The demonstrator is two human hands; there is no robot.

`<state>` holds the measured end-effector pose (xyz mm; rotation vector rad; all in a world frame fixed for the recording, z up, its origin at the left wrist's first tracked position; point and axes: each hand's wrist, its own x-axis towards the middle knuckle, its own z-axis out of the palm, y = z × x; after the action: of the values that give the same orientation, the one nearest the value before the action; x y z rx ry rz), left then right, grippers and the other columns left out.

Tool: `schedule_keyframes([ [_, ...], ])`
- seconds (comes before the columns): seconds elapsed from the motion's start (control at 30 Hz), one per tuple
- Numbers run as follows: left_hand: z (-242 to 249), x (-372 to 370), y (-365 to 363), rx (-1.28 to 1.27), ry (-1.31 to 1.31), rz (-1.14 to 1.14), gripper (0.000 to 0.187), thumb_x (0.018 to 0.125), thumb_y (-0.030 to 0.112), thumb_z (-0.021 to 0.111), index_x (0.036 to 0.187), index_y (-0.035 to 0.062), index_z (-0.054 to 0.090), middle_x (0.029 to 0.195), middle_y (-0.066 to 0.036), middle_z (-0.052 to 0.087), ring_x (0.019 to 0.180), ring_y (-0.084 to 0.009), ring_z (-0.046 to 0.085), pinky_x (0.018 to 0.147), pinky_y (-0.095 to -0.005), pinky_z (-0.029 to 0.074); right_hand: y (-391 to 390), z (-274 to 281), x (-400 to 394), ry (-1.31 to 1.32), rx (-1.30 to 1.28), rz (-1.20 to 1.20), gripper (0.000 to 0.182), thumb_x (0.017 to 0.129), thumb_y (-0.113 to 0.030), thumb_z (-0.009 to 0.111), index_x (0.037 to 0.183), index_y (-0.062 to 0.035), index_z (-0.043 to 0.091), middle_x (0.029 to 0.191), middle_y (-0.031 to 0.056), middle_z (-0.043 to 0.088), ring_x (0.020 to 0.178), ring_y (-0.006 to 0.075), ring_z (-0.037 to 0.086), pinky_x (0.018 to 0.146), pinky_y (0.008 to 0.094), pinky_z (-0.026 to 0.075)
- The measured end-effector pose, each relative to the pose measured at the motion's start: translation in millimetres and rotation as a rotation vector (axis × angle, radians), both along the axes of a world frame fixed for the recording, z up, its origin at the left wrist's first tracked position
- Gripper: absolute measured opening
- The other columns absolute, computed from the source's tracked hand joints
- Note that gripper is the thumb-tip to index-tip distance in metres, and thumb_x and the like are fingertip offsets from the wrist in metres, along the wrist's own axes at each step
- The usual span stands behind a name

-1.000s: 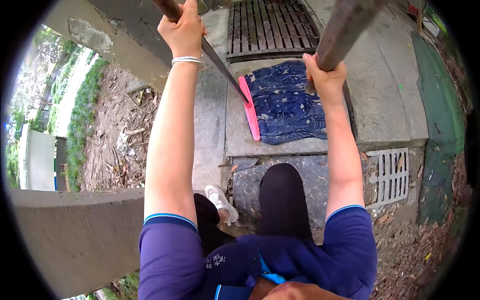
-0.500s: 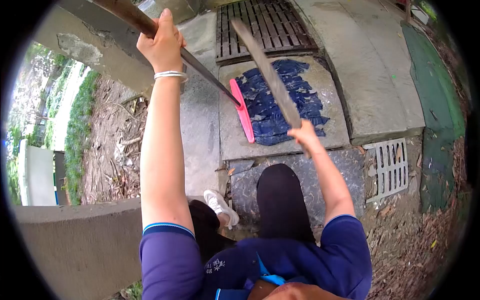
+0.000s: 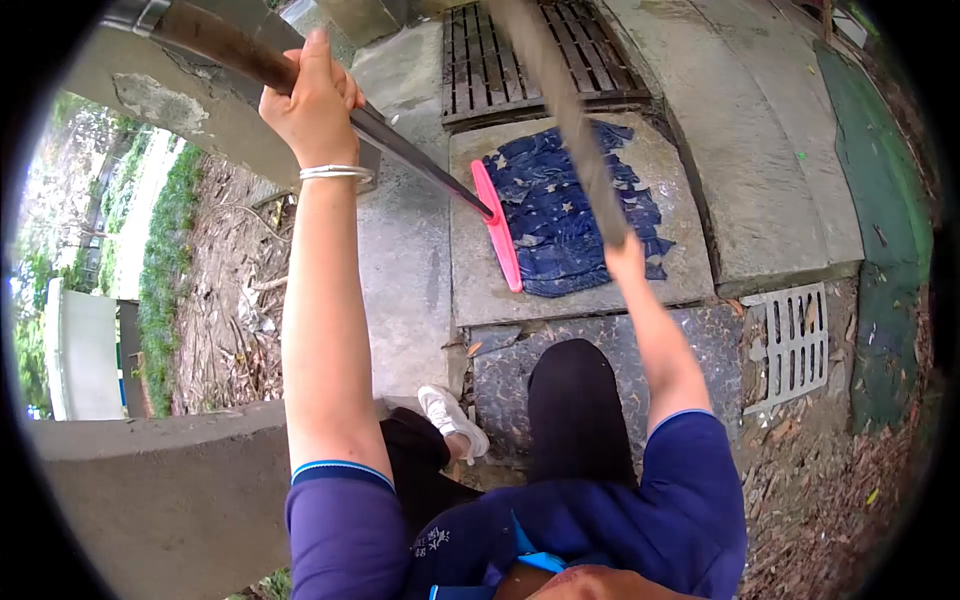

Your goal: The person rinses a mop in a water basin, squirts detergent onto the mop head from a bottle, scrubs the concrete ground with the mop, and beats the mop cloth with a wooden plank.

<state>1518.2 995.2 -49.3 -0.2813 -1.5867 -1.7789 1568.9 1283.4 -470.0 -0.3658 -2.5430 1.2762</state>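
Note:
My left hand point(image 3: 312, 108) is wrapped around the handle of a mop point(image 3: 410, 150), a bangle on its wrist. The mop's pink bar point(image 3: 497, 226) rests tilted at the left edge of a spread of dark blue cloth strips point(image 3: 550, 230) with star marks. These strips lie on a concrete slab point(image 3: 475, 300). My right hand point(image 3: 626, 260) grips one end of a rough wooden stick point(image 3: 575, 130), blurred by motion. The stick passes above the cloth in view, and its far end runs out past the top edge.
Beyond the slab lies a slatted drain grate point(image 3: 540, 55). A raised concrete ledge point(image 3: 750, 170) runs along the right, near a pale plastic grate point(image 3: 788, 345) and green sheeting point(image 3: 885, 250). A low wall point(image 3: 170, 500) stands at the lower left. My knee point(image 3: 578, 410) is close in front.
The stick has swung up toward the camera, its far end leaving the frame. My right hand has shifted slightly right. My left hand still holds the mop, and the whole view has shifted a little.

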Motion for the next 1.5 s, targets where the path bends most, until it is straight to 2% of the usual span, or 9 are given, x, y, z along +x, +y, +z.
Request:
schedule_keyframes([
  [0.07,0,2,-3,0.023,0.012,0.011,0.033,0.087,0.013,0.06,0.059,0.0099,0.042,0.047,0.001,0.036,0.036,-0.009,0.034,0.038,-0.0268,0.033,19,-94,73,-0.689,-0.13,0.048,0.026,0.069,-0.01,0.062,0.092,0.0023,0.06,0.067,0.0181,0.062,0.054,0.0262,0.063,0.05,0.0379,0.049],
  [0.2,-1,3,-6,0.008,0.013,0.048,0.035,0.087,0.013,0.059,0.057,0.0106,0.041,0.047,0.002,0.034,0.037,-0.0088,0.034,0.038,-0.0266,0.033,15,-6,52,-0.677,-0.463,0.103,0.014,0.064,-0.006,0.067,0.072,0.0038,0.061,0.047,0.0067,0.052,0.036,0.0162,0.049,0.035,0.0331,0.037],
  [0.47,-1,-2,-4,0.008,-0.002,0.031,0.035,0.086,0.013,0.06,0.057,0.0122,0.042,0.046,0.002,0.033,0.037,-0.0088,0.033,0.039,-0.0262,0.032,18,247,-44,0.261,-0.441,0.178,0.026,0.072,-0.01,0.067,0.095,0.0001,0.057,0.065,0.0018,0.056,0.049,0.0105,0.051,0.045,0.028,0.043],
  [0.67,-2,-5,-7,-0.012,-0.003,0.001,0.033,0.087,0.012,0.059,0.058,0.0119,0.043,0.046,0.002,0.034,0.037,-0.0084,0.033,0.039,-0.0261,0.032,29,156,-92,0.646,-0.165,-0.086,0.034,0.073,-0.012,0.066,0.103,-0.0021,0.054,0.081,0.0196,0.063,0.08,0.0343,0.064,0.068,0.0397,0.049],
  [0.8,-2,4,-10,0.005,-0.018,0.013,0.032,0.087,0.012,0.059,0.059,0.0121,0.043,0.046,0.002,0.034,0.037,-0.0081,0.032,0.038,-0.0259,0.031,65,-102,61,-0.343,0.31,-0.092,0.033,0.074,-0.008,0.054,0.107,-0.0029,0.058,0.083,0.0259,0.064,0.075,0.038,0.065,0.064,0.0439,0.05],
  [0.83,-1,5,-11,0.013,-0.006,0.03,0.032,0.087,0.012,0.058,0.059,0.0124,0.043,0.046,0.002,0.034,0.037,-0.008,0.032,0.038,-0.0258,0.031,61,-79,89,-0.766,-0.154,-0.077,0.038,0.069,-0.003,0.049,0.106,-0.0014,0.059,0.073,0.0226,0.063,0.057,0.0313,0.064,0.051,0.0403,0.049],
  [0.93,-2,9,-10,0.03,-0.035,0.042,0.033,0.087,0.012,0.059,0.059,0.0127,0.042,0.046,0.002,0.033,0.036,-0.008,0.031,0.038,-0.0262,0.031,65,-63,80,-0.641,-0.43,-0.026,0.026,0.063,-0.003,0.059,0.087,0.0047,0.06,0.057,0.0122,0.058,0.041,0.0206,0.055,0.038,0.0349,0.042],
  [1.3,2,8,15,-0.009,-0.002,-0.008,0.034,0.087,0.012,0.06,0.058,0.0101,0.042,0.047,0.001,0.034,0.037,-0.009,0.033,0.038,-0.0263,0.032,42,252,12,0.308,-0.475,0.107,0.025,0.073,-0.013,0.071,0.091,-0.0007,0.059,0.062,0.0048,0.057,0.049,0.0104,0.051,0.047,0.0295,0.045],
  [1.5,0,5,28,-0.018,0.009,-0.013,0.03,0.087,0.012,0.06,0.061,0.0084,0.044,0.048,0.001,0.037,0.037,-0.0092,0.036,0.037,-0.026,0.035,1,68,66,0.382,-0.277,0.034,0.029,0.076,-0.013,0.065,0.102,-0.0024,0.057,0.089,0.0189,0.065,0.086,0.0331,0.065,0.068,0.0365,0.05],
])
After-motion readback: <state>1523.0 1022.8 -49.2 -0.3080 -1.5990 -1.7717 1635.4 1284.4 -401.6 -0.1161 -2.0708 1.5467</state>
